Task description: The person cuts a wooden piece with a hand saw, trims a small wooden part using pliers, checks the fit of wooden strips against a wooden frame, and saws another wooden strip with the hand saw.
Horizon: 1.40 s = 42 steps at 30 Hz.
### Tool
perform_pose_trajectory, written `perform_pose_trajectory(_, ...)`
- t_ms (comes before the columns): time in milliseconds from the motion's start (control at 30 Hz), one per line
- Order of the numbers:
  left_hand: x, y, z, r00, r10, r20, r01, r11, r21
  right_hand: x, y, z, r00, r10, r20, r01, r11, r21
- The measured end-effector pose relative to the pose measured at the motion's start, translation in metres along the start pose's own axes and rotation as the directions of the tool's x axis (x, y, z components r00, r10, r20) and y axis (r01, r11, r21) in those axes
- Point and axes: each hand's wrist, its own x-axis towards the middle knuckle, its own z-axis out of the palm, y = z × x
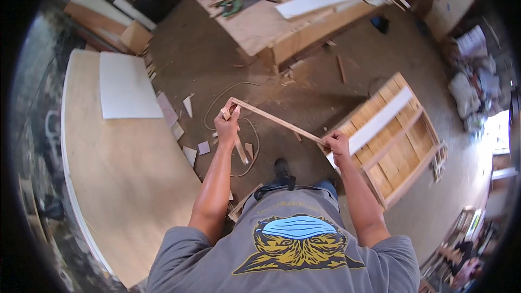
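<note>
A long thin wooden strip [279,122] spans the space between my two hands. My left hand [227,123] is closed around a shorter wooden stick [240,149], which points down, and also pinches the far-left end of the strip. At the strip's other end, my right hand [337,145] is closed on it with the fingers pressed together. Just beyond the right hand is a slatted wooden frame [404,149], tilted, with a white board [380,119] lying along its slats. I cannot tell whether the right hand touches the frame.
A large plywood sheet [127,179] on the left carries a white panel [127,89]. Ahead stands a workbench [244,35] with a handsaw [233,6] and wood scraps. A cord [252,130] and offcuts lie on the floor. Plastic bags [467,95] are piled at right.
</note>
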Motion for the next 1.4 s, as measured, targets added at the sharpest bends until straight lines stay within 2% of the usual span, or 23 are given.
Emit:
perform_pose_trajectory(33,0.005,0.005,-0.028,0.999,0.01,-0.052,-0.01,1.0,0.015,0.012,0.001,0.025,0.997,-0.032,0.073,0.037,0.997,-0.068)
perform_pose_trajectory(133,0.018,0.015,-0.094,0.983,0.029,-0.183,-0.022,0.999,0.041,0.028,-0.013,0.097,0.974,-0.038,0.224,0.045,0.999,-0.027)
perform_pose_trajectory(300,0.044,0.018,-0.145,0.946,-0.023,-0.324,0.01,0.999,-0.041,0.062,-0.034,0.169,0.915,0.053,0.399,-0.026,0.997,-0.073)
perform_pose_trajectory(500,0.129,0.032,-0.145,0.945,0.037,-0.326,-0.029,0.999,0.027,0.127,-0.05,0.224,0.934,0.082,0.347,-0.112,0.991,0.069)
perform_pose_trajectory(600,0.197,0.05,-0.125,0.958,0.073,-0.279,-0.056,0.996,0.07,0.174,-0.059,0.25,0.939,0.162,0.303,-0.216,0.964,0.152)
perform_pose_trajectory(733,0.311,0.072,-0.083,0.983,0.111,-0.148,-0.101,0.992,0.078,0.26,-0.064,0.28,0.935,0.206,0.29,-0.282,0.926,0.251)
perform_pose_trajectory(767,0.346,0.067,-0.071,0.976,0.149,-0.159,-0.133,0.985,0.11,0.281,-0.071,0.288,0.936,0.224,0.272,-0.3,0.912,0.28)
perform_pose_trajectory(867,0.415,0.103,-0.028,0.992,0.121,-0.043,-0.116,0.987,0.115,0.326,-0.101,0.302,0.934,0.26,0.243,-0.333,0.88,0.338)
perform_pose_trajectory(967,0.493,0.119,0.003,0.986,0.139,0.091,-0.155,0.968,0.195,0.382,-0.126,0.306,0.946,0.263,0.189,-0.316,0.876,0.365)
perform_pose_trajectory(1033,0.545,0.114,0.019,0.929,0.337,0.152,-0.37,0.844,0.388,0.41,-0.131,0.305,0.948,0.277,0.159,-0.319,0.836,0.446)
perform_pose_trajectory(1100,0.577,0.112,0.038,0.934,0.316,0.166,-0.353,0.757,0.55,0.429,-0.142,0.302,0.95,0.286,0.122,-0.309,0.83,0.463)
perform_pose_trajectory(1233,0.644,0.118,0.079,0.956,0.23,0.181,-0.291,0.815,0.502,0.458,-0.156,0.305,0.954,0.299,-0.01,-0.25,0.818,0.519)
perform_pose_trajectory(1333,0.722,0.088,0.11,0.921,0.254,0.295,-0.381,0.747,0.545,0.473,-0.163,0.315,0.95,0.296,-0.102,-0.2,0.825,0.528)
perform_pose_trajectory(1367,0.748,0.075,0.122,0.869,0.345,0.354,-0.494,0.651,0.576,0.477,-0.161,0.321,0.948,0.288,-0.137,-0.175,0.828,0.532)
perform_pose_trajectory(1400,0.771,0.07,0.133,0.869,0.303,0.392,-0.489,0.649,0.583,0.483,-0.16,0.327,0.943,0.283,-0.174,-0.15,0.83,0.537)
